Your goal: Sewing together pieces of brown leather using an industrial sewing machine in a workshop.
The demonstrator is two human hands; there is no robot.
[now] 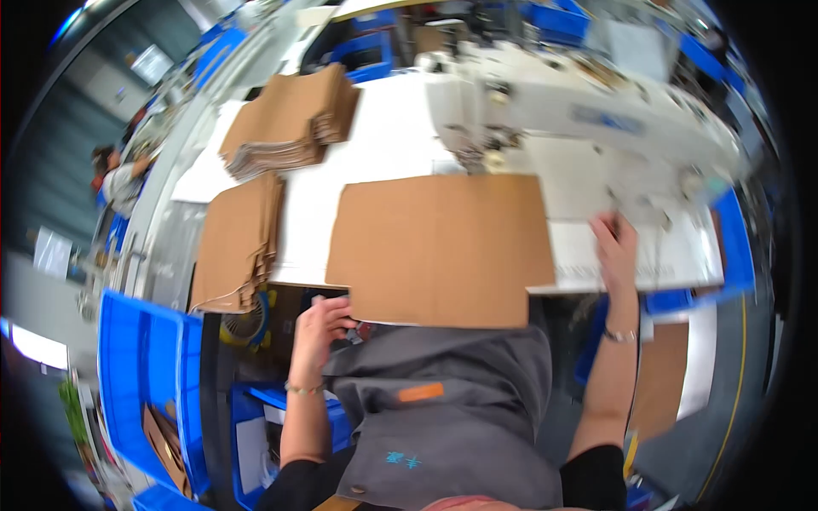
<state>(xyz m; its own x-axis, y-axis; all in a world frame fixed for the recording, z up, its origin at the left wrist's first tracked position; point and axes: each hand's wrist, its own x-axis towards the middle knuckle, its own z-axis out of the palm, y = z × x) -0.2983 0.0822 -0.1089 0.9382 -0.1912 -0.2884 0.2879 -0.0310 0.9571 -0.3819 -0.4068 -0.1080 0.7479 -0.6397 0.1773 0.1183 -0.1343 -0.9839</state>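
Note:
A brown cardboard sheet (439, 243) with notched lower corners lies flat on the white worktable (383, 128), overhanging its front edge. My left hand (325, 328) grips the sheet at its lower left corner. To the right of the sheet, my right hand (615, 247) is pinched at the base of the white sewing machine (613, 111), on a small dark item too blurred to make out. The machine’s needle area sits just behind the sheet’s far edge.
Two cardboard stacks (281, 119) (234, 243) occupy the table’s left. Blue bins (145, 332) stand below left; another (733, 238) is at the right, others behind. A co-worker (119, 183) works at the far left. More cardboard (660, 375) stands below right.

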